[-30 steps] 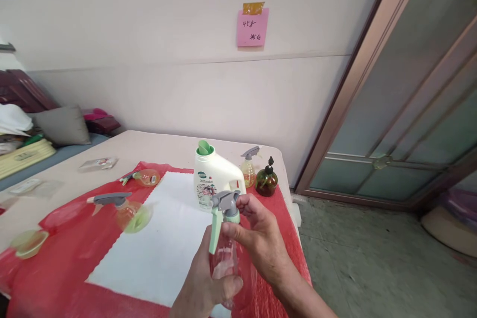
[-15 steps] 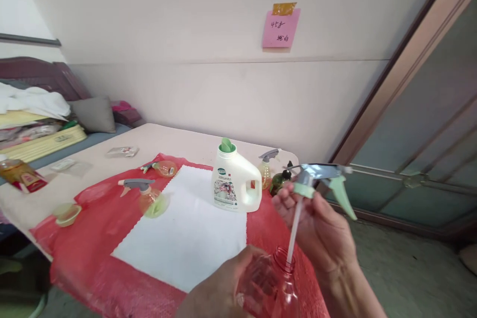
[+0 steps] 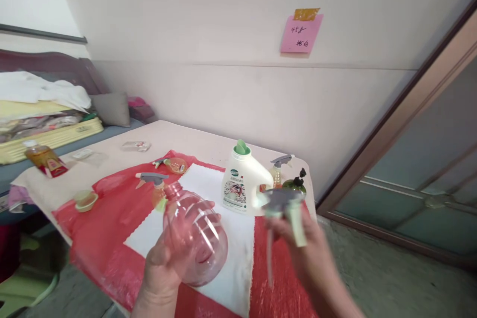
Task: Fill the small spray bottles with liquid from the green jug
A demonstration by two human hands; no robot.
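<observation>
My left hand (image 3: pixel 167 253) grips a clear pink spray bottle (image 3: pixel 203 243) without its top, tilted with its open neck toward the upper left. In my right hand (image 3: pixel 298 238) is a grey and pale green trigger sprayer head (image 3: pixel 282 201), blurred by motion, its thin dip tube hanging down. Bottle and sprayer head are apart. Behind them stands a white detergent jug (image 3: pixel 235 179) with a green insert in its mouth. A clear spray bottle with a grey trigger (image 3: pixel 152 179) is partly hidden behind the pink bottle.
A white cloth (image 3: pixel 234 253) lies over a red sheet (image 3: pixel 112 228) on the table. Farther back are a lying spray bottle (image 3: pixel 175 164), another upright one (image 3: pixel 276 174) and a dark green pump bottle (image 3: pixel 296 186). To the left sit a small green bowl (image 3: pixel 85 200) and an amber bottle (image 3: pixel 44 159).
The dip tube has come out of the pink bottle's neck. My left hand has raised and tilted the bottle leftward; my right hand has moved the sprayer head slightly left and down. The view shifted right-to-left.
</observation>
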